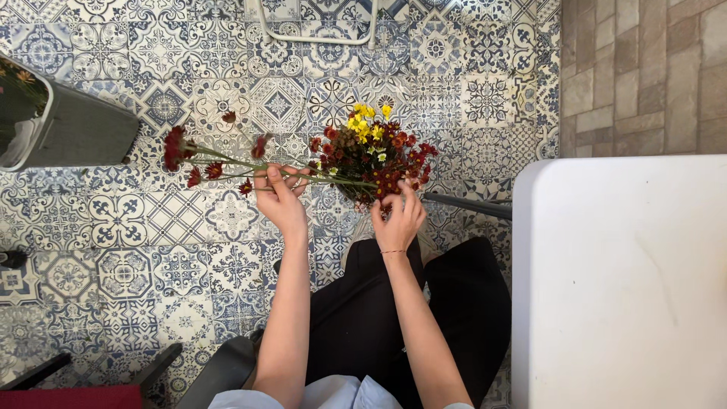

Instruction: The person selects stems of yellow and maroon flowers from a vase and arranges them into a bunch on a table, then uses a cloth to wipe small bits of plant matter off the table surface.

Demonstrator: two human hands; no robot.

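Dark red flower stems (pixel 219 163), thin and green, lie pinched in the left hand (pixel 279 198); right hand (pixel 399 221) fingers the bouquet (pixel 375 155).

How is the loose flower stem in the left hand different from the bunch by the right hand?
The long green stem of dark red flowers lies almost level and sparse in the left hand. The dense bunch of red and yellow flowers is seen from above, packed tight, fingered by the right hand. Only the bunch shows yellow blooms. Both share small dark red blooms.
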